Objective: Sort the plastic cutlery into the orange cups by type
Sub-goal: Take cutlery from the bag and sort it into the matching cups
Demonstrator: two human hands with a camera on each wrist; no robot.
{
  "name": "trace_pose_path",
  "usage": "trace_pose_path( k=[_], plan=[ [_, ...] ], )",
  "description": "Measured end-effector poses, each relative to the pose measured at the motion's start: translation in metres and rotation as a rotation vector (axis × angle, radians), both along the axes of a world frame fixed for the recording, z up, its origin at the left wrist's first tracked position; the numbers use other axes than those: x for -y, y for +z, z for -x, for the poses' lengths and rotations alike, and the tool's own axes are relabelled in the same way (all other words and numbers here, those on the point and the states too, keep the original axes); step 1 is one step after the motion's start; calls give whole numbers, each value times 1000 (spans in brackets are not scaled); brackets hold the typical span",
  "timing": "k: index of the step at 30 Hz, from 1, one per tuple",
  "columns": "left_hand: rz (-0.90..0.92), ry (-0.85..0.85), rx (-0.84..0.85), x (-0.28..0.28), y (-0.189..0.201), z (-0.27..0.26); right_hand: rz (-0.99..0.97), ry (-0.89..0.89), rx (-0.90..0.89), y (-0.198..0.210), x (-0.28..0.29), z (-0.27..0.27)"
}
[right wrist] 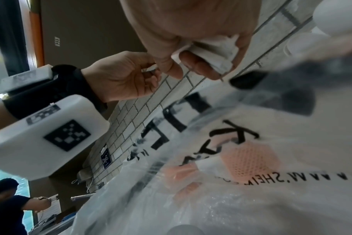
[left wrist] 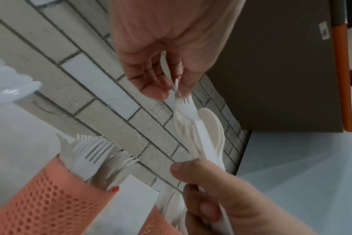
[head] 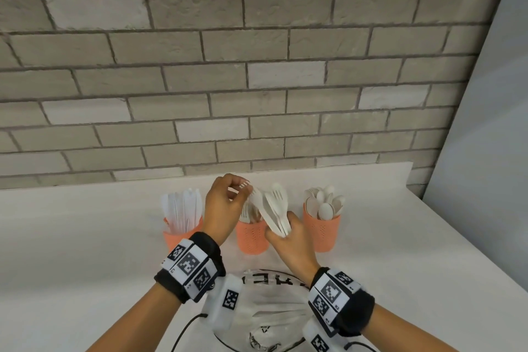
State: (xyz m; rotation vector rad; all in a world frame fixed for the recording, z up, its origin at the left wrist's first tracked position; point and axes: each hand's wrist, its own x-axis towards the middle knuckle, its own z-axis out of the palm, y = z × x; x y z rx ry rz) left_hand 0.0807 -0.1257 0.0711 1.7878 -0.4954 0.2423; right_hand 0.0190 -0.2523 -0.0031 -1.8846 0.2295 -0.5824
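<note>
Three orange cups [head: 253, 236] stood at twelve o'clock. Right hand [head: 288, 240] gripped a cutlery bunch [head: 275, 210]; left hand [head: 223, 206] pinched one fork [head: 255, 195]. Best pull gently, then drop it in the middle cup.

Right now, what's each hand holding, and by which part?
Right hand grips a bundle of forks by the handles, heads up. Left hand pinches one fork from that bundle at its tine end.
</note>
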Motion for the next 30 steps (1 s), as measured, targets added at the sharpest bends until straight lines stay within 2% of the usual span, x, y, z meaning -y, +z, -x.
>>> trace_pose_path(
  k=[5, 8, 13, 18, 20, 22, 26, 28, 30],
  plan=[
    [323, -104, -348, 3, -1, 19, 49, -25, 19, 3, -1, -1],
    [368, -166, -430, 4, -12, 29, 47, -15, 22, 4, -4, -1],
    [360, -190, -447, 4, -18, 36, 98, -25, 20, 8, -4, 3],
    [462, -39, -359, 1, 1, 19, 317, -43, -36, 12, 7, 6],
    [493, -29, -307, -1, 12, 12, 428, -50, -57, 12, 12, 6],
    [440, -23, -244, -3, 21, 7, 502, -65, -74, 14, 16, 6],
    [33, -40, -64, 3, 22, -2, 617, -70, -89, 25, 20, 4],
    [-128, -54, -43, 8, 18, -4, 663, -59, -94, 30, 20, 3],
    [-215, -35, -59, 13, 14, -6, 684, -52, -105, 32, 20, 2]
  ],
)
